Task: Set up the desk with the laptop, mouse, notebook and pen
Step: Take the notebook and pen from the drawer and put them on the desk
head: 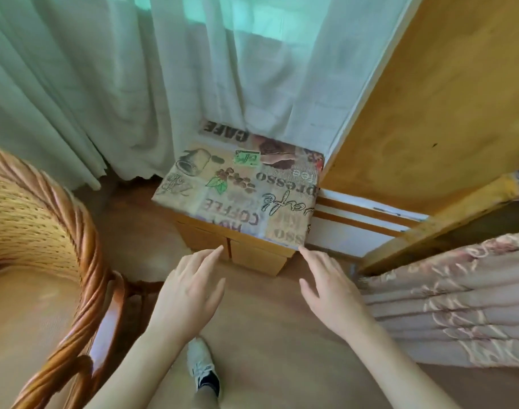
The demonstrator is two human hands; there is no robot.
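A small wooden cabinet stands by the window, its top covered with a coffee-print cloth. My left hand hovers open in front of the cabinet's near edge, fingers spread, holding nothing. Just below the cloth's near right corner, my right hand is also open and holds nothing. No laptop, mouse, notebook or pen is visible.
A wicker chair fills the left side. White curtains hang behind the cabinet. A yellow wooden board leans at the right, with patterned fabric below it. My white shoe is on the brown floor.
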